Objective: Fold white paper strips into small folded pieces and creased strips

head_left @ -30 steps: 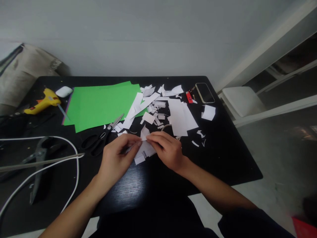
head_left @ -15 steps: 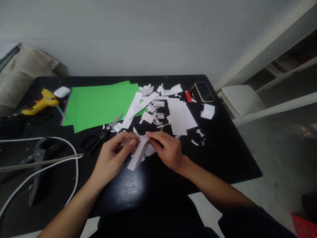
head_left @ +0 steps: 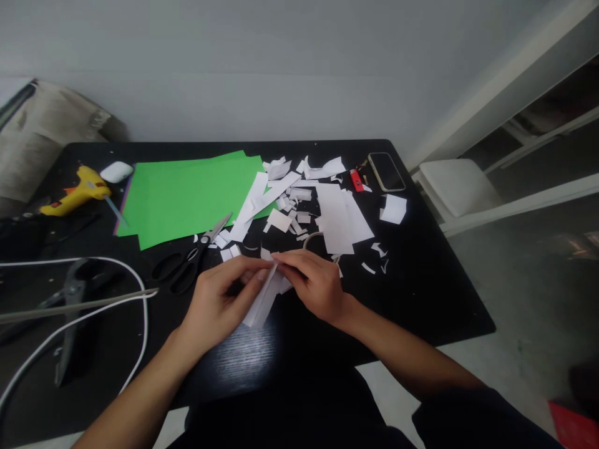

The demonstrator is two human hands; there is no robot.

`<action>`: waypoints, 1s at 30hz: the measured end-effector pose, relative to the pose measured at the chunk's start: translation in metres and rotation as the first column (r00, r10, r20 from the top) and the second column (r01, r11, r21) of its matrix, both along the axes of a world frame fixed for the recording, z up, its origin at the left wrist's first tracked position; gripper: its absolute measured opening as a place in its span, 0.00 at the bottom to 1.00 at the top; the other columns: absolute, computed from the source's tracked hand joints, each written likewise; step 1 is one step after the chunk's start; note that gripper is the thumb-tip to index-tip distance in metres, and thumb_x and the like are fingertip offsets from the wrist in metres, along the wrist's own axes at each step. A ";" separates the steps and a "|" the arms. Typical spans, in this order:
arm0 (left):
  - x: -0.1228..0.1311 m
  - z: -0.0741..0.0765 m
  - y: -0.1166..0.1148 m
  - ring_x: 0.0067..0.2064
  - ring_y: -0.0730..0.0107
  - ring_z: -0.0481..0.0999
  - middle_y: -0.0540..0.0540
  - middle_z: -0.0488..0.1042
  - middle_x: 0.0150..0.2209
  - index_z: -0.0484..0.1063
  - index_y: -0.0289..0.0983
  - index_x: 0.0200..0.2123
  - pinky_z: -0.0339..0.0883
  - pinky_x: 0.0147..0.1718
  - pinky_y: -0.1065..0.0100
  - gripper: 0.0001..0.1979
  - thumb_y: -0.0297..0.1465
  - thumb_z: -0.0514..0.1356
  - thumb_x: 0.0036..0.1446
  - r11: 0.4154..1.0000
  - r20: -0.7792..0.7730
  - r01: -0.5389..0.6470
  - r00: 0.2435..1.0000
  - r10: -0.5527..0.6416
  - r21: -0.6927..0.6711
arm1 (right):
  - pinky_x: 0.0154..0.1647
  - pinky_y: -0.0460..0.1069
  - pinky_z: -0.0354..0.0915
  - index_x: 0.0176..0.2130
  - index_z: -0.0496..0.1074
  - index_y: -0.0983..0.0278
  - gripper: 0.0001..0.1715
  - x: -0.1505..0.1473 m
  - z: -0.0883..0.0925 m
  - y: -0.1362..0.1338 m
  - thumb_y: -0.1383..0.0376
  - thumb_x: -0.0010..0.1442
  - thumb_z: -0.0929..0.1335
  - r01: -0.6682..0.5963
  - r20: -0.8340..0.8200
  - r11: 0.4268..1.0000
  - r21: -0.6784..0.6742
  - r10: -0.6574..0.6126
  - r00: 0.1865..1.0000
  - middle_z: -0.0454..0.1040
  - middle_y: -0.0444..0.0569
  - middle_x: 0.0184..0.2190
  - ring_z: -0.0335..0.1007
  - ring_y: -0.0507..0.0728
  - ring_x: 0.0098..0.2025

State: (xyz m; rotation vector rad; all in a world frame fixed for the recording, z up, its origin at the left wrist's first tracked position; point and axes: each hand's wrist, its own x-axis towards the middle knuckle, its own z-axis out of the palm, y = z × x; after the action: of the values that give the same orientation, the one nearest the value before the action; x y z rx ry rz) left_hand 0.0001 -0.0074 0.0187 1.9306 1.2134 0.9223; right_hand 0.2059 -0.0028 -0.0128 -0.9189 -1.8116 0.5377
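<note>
My left hand (head_left: 219, 299) and my right hand (head_left: 313, 280) meet over the front middle of a black table (head_left: 421, 293). Both pinch a folded white paper strip (head_left: 262, 305), fingertips touching at its top end; the strip hangs down toward me between the hands. Just behind the hands lies a heap of white paper scraps (head_left: 304, 209) and larger white sheets (head_left: 339, 218). Black-handled scissors (head_left: 189, 259) lie left of my left hand.
Green paper sheets (head_left: 187, 196) cover the back left. A yellow glue gun (head_left: 77, 190), a white case (head_left: 116, 171), pliers (head_left: 70, 299) and a white cable (head_left: 93, 312) are at the left. A phone (head_left: 386, 171) and a red lighter (head_left: 357, 180) lie back right. A white stool (head_left: 456, 187) stands beyond the table.
The strip swung down and outward half a second ago, then my hands closed together on its top end again. Nothing else on the table moved.
</note>
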 end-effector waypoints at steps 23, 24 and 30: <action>-0.002 0.003 0.006 0.35 0.69 0.71 0.49 0.73 0.34 0.75 0.38 0.41 0.66 0.34 0.68 0.10 0.40 0.63 0.66 0.968 0.237 0.031 0.971 0.029 -0.249 | 0.48 0.52 0.79 0.51 0.79 0.62 0.12 -0.002 0.003 -0.001 0.70 0.70 0.69 -0.075 -0.046 0.994 -0.080 0.071 0.996 0.84 0.52 0.45 0.82 0.55 0.46; 0.000 0.003 0.006 0.34 0.70 0.71 0.49 0.73 0.33 0.75 0.38 0.39 0.66 0.33 0.69 0.09 0.38 0.64 0.65 0.968 0.219 0.023 0.975 0.033 -0.249 | 0.48 0.52 0.79 0.50 0.80 0.61 0.12 -0.002 0.003 -0.001 0.69 0.70 0.69 -0.087 -0.058 0.991 -0.100 0.081 0.995 0.84 0.52 0.44 0.82 0.55 0.46; 0.000 0.000 0.004 0.33 0.72 0.71 0.51 0.72 0.32 0.74 0.38 0.37 0.66 0.32 0.69 0.04 0.32 0.64 0.65 0.987 0.190 0.028 0.982 0.003 -0.158 | 0.48 0.52 0.77 0.46 0.81 0.61 0.08 -0.003 0.007 0.001 0.69 0.68 0.71 -0.119 -0.140 0.974 -0.194 0.093 0.986 0.84 0.50 0.41 0.82 0.56 0.44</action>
State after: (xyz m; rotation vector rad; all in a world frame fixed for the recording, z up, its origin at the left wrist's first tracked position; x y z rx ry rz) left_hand 0.0002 -0.0029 0.0187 1.6818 1.1269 0.9482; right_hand 0.2029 -0.0019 -0.0056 -0.9033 -1.7161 0.8428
